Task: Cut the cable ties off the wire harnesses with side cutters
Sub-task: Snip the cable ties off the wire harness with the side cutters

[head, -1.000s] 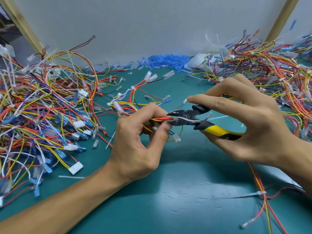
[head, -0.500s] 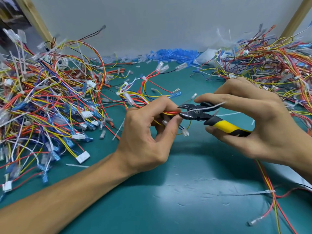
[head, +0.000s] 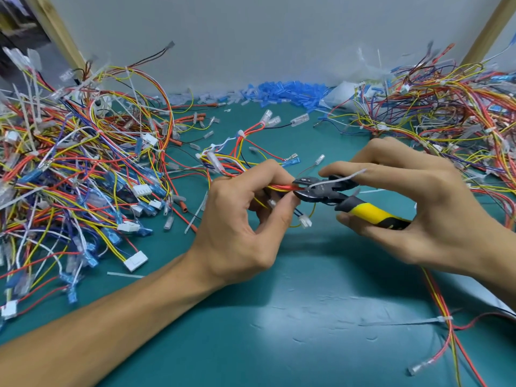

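Head view: over the teal table (head: pixel 307 317), a wire harness (head: pixel 279 187) is being pinched by the left hand (head: pixel 240 227), thumb against index finger. Side cutters (head: pixel 326 191) are being gripped by the right hand (head: pixel 418 208), jaws being held against the red wires just beside the left thumb. A white cable tie (head: pixel 343 178) is being carried across the cutter head. A tangled pile (head: pixel 78 177) is lying left of the left hand, a second pile (head: pixel 446 121) beyond the right hand, and blue sleeves (head: pixel 290 92) farthest back.
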`<state>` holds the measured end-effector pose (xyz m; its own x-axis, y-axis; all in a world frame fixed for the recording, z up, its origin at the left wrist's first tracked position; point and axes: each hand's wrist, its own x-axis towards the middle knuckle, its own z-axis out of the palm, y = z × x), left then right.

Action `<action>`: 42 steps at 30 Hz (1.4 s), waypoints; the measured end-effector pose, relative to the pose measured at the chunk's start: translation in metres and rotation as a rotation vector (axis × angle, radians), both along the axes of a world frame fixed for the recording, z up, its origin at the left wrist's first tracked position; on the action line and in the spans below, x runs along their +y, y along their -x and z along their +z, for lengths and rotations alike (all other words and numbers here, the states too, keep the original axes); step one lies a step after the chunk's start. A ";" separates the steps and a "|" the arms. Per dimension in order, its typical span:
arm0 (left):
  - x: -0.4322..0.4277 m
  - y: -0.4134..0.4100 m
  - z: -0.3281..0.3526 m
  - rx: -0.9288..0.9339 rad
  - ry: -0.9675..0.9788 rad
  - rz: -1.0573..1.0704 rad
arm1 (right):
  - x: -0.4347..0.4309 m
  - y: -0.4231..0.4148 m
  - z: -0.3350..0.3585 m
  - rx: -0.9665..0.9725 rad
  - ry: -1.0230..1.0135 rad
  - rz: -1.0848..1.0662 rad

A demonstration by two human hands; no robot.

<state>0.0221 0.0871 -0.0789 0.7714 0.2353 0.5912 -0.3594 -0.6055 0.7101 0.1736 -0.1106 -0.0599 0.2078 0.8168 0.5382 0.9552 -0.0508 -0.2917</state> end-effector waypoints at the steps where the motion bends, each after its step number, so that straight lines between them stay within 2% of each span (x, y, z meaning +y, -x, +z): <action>1: 0.000 0.000 0.000 0.000 0.001 -0.002 | 0.000 0.000 0.000 0.008 0.004 -0.001; 16: 0.000 0.001 -0.001 -0.005 -0.025 -0.021 | -0.004 0.002 0.002 0.118 0.025 0.066; 21: 0.001 -0.001 -0.002 0.022 0.102 -0.117 | -0.005 0.003 0.004 0.116 0.024 0.053; 26: 0.006 -0.003 -0.003 0.146 0.268 -0.229 | -0.007 -0.001 0.008 0.093 0.001 0.003; 33: 0.007 -0.005 -0.007 0.160 0.202 -0.246 | -0.009 -0.004 0.012 0.084 0.066 0.003; 42: 0.009 -0.006 -0.007 0.184 0.217 -0.253 | -0.011 -0.006 0.015 0.015 0.127 -0.007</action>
